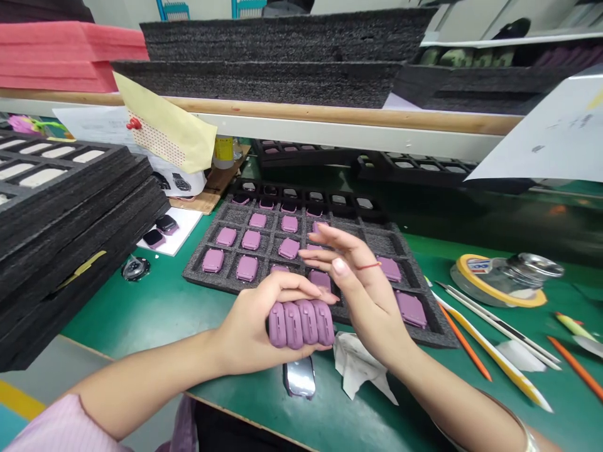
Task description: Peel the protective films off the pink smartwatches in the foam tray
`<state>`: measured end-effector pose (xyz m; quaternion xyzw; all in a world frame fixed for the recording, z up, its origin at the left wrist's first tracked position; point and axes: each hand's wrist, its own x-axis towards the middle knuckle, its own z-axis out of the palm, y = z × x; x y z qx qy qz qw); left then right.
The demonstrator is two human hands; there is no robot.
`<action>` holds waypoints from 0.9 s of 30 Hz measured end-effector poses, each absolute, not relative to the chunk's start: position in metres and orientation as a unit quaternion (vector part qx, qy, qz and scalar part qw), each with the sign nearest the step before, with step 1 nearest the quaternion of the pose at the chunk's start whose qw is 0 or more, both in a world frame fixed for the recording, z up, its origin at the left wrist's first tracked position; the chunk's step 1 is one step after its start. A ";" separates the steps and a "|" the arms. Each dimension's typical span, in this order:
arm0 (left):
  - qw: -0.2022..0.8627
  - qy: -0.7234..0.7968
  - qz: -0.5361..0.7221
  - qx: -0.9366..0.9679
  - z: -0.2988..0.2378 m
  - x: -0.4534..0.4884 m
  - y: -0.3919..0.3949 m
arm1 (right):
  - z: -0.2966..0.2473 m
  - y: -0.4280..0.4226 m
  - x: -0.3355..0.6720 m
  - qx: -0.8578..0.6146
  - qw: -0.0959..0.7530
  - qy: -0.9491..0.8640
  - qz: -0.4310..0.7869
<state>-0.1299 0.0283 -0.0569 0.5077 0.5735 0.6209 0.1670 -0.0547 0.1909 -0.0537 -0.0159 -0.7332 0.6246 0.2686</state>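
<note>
My left hand (247,329) is wrapped round a row of several purple watch cases (301,324), stacked side by side with their button edges toward me. My right hand (372,307) is raised just right of them, fingers stretched out and apart, with nothing seen in it. Behind both hands lies a black foam tray (377,238), whose compartments hold many more purple watch cases (251,240); my hands hide part of it. Below the held row, a watch with a glossy screen (300,378) rests on the green table, beside a crumpled white cloth (360,367).
Stacked foam trays (89,213) stand at the left, near two dark-screened watches (166,224) on white paper. A shelf edge (330,119) runs across above. At the right are a glass bottle in a yellow ring (499,279), an orange pencil (466,342) and thin sticks.
</note>
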 end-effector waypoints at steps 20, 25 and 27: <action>0.026 0.551 0.594 0.586 -0.068 -0.137 0.031 | -0.038 0.173 -0.046 -0.037 0.042 -0.736 0.674; 0.180 0.581 0.652 0.452 -0.063 -0.132 0.029 | -0.045 0.175 -0.042 0.029 0.189 -0.809 0.556; 0.324 0.543 0.696 0.340 -0.059 -0.130 0.030 | -0.050 0.176 -0.044 0.085 0.239 -0.849 0.462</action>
